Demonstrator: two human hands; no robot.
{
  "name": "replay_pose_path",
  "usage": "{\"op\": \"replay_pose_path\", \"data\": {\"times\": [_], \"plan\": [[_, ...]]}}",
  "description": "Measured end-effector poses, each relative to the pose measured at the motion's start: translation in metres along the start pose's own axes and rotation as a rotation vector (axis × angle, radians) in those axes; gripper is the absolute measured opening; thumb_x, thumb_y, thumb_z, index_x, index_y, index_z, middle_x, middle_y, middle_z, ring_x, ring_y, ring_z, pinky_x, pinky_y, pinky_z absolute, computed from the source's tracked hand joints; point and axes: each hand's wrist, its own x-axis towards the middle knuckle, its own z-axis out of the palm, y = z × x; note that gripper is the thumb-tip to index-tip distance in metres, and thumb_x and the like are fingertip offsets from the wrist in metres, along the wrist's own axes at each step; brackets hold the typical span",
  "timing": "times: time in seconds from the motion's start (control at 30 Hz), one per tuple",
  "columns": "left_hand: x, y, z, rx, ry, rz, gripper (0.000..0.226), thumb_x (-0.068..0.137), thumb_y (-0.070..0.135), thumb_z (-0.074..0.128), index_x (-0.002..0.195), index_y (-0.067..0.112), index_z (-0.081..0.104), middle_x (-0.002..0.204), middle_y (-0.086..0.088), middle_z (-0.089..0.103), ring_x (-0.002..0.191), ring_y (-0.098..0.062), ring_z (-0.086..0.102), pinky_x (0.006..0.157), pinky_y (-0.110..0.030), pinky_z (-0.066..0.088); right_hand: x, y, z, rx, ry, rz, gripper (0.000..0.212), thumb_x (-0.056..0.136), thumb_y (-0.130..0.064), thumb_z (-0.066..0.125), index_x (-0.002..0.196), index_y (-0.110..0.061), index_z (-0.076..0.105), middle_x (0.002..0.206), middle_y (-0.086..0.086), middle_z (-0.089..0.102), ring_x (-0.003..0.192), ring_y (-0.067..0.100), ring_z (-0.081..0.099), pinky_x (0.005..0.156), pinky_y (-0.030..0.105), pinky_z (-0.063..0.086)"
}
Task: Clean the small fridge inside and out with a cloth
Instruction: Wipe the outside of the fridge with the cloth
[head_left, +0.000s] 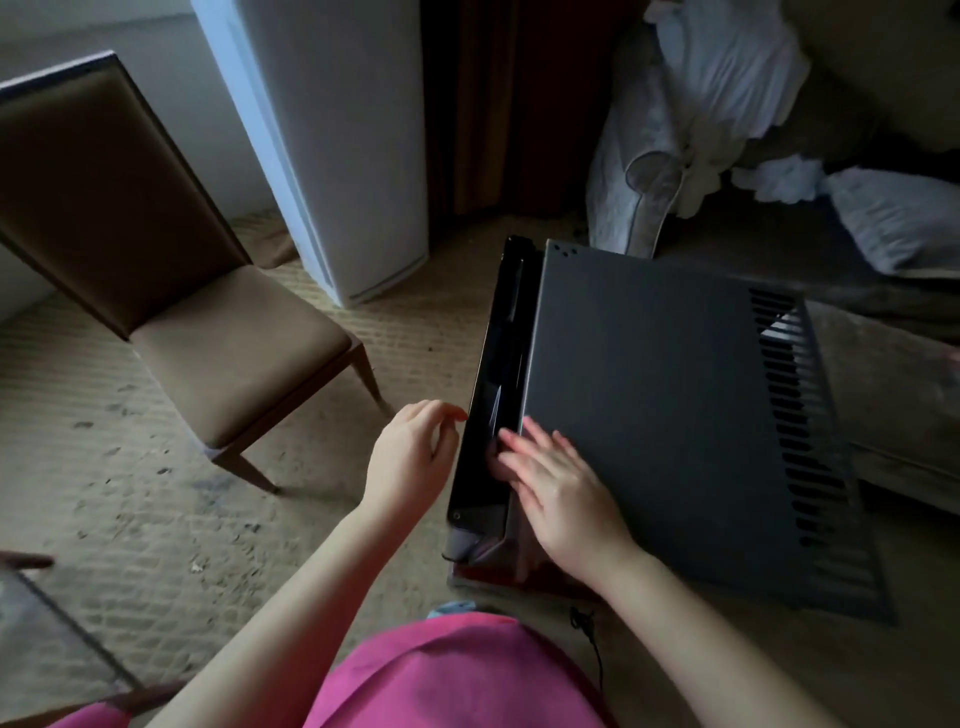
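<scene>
our right hand (558, 486) lies flat on the small fridge (649, 384), fingers (524, 457) straight, reaching onto its black door (493, 384). our left hand (410, 457) hangs just beside the door, fingers loosely curled and empty. the fridge sits on the carpet (156, 499).

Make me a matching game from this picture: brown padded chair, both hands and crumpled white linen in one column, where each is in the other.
1. brown padded chair
2. left hand
3. right hand
4. crumpled white linen

A. flat on the dark grey small fridge top
B. heaped at upper right
C. on the carpet, left of the fridge
D. beside the glossy black fridge door, holding nothing

Pairs: 1-C, 2-D, 3-A, 4-B
</scene>
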Motion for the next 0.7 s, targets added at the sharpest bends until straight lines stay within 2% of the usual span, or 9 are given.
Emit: {"op": "replay_pose_path", "data": {"times": [0.07, 0.13, 0.23, 0.37, 0.47, 0.53, 0.6, 0.7], "plan": [[0.007, 0.0, 0.004, 0.018, -0.018, 0.019, 0.033, 0.086, 0.028, 0.039, 0.095, 0.015, 0.069, 0.091, 0.004, 0.068, 0.086, -0.015, 0.061, 0.074, -0.023, 0.044, 0.028, 0.008, -0.005, -0.106, -0.025, 0.11, 0.039, 0.095, -0.018, 0.04, 0.128, -0.012, 0.06, 0.145, 0.002, 0.048, 0.14, 0.023, 0.036, 0.116, 0.04, 0.02], [0.012, -0.002, 0.006, 0.041, -0.024, 0.0, 0.028, 0.088, 0.024, 0.043, 0.095, 0.015, 0.069, 0.091, 0.004, 0.068, 0.087, -0.016, 0.06, 0.073, -0.024, 0.044, 0.061, 0.018, -0.011, -0.156, -0.08, 0.192, 0.042, 0.101, -0.019, 0.038, 0.142, -0.015, 0.045, 0.156, -0.001, 0.031, 0.146, 0.02, 0.02, 0.119, 0.038, 0.009], [0.014, -0.004, 0.006, 0.06, -0.022, -0.011, 0.016, 0.089, 0.009, 0.055, 0.097, 0.014, 0.068, 0.095, 0.002, 0.067, 0.09, -0.017, 0.06, 0.074, -0.022, 0.042, 0.095, 0.03, -0.017, -0.217, -0.126, 0.214, 0.044, 0.102, -0.019, 0.036, 0.147, -0.019, 0.037, 0.159, -0.003, 0.021, 0.148, 0.018, 0.011, 0.12, 0.038, 0.006], [0.002, -0.013, 0.001, 0.057, -0.001, -0.06, 0.02, 0.087, 0.014, 0.049, 0.096, 0.014, 0.068, 0.095, 0.003, 0.067, 0.092, -0.016, 0.06, 0.074, -0.021, 0.042, 0.079, 0.01, -0.01, -0.158, -0.147, 0.119, 0.045, 0.094, -0.007, 0.045, 0.137, -0.017, 0.052, 0.155, -0.003, 0.032, 0.147, 0.02, 0.016, 0.119, 0.039, 0.005], [-0.005, -0.025, 0.0, 0.043, -0.004, -0.107, 0.019, 0.088, 0.011, 0.051, 0.096, 0.013, 0.068, 0.096, 0.003, 0.067, 0.093, -0.018, 0.061, 0.075, -0.026, 0.046, 0.047, -0.01, -0.003, -0.137, -0.129, 0.035, 0.039, 0.084, -0.007, 0.05, 0.118, -0.013, 0.067, 0.141, 0.003, 0.052, 0.137, 0.027, 0.039, 0.114, 0.044, 0.019], [-0.003, -0.028, 0.001, 0.035, -0.001, -0.123, 0.017, 0.089, 0.005, 0.055, 0.097, 0.013, 0.068, 0.096, 0.002, 0.067, 0.094, -0.018, 0.061, 0.076, -0.026, 0.045, 0.041, -0.009, -0.001, -0.15, -0.107, 0.034, 0.037, 0.08, -0.011, 0.052, 0.112, -0.015, 0.07, 0.134, 0.002, 0.059, 0.131, 0.029, 0.048, 0.11, 0.047, 0.027], [0.004, -0.022, 0.004, 0.026, -0.003, -0.122, 0.017, 0.089, 0.004, 0.055, 0.098, 0.012, 0.067, 0.098, 0.002, 0.066, 0.096, -0.017, 0.06, 0.076, -0.024, 0.042, 0.045, 0.0, -0.002, -0.171, -0.057, 0.086, 0.037, 0.082, -0.012, 0.053, 0.116, -0.015, 0.068, 0.135, 0.003, 0.058, 0.131, 0.03, 0.048, 0.11, 0.048, 0.028], [0.013, -0.004, 0.009, 0.004, -0.015, -0.077, 0.018, 0.09, 0.007, 0.054, 0.101, 0.013, 0.066, 0.1, 0.002, 0.065, 0.098, -0.015, 0.057, 0.078, -0.021, 0.039, 0.051, 0.028, -0.012, -0.212, 0.012, 0.275, 0.041, 0.09, -0.009, 0.054, 0.13, -0.014, 0.059, 0.144, 0.004, 0.049, 0.139, 0.029, 0.037, 0.115, 0.048, 0.023]]}}
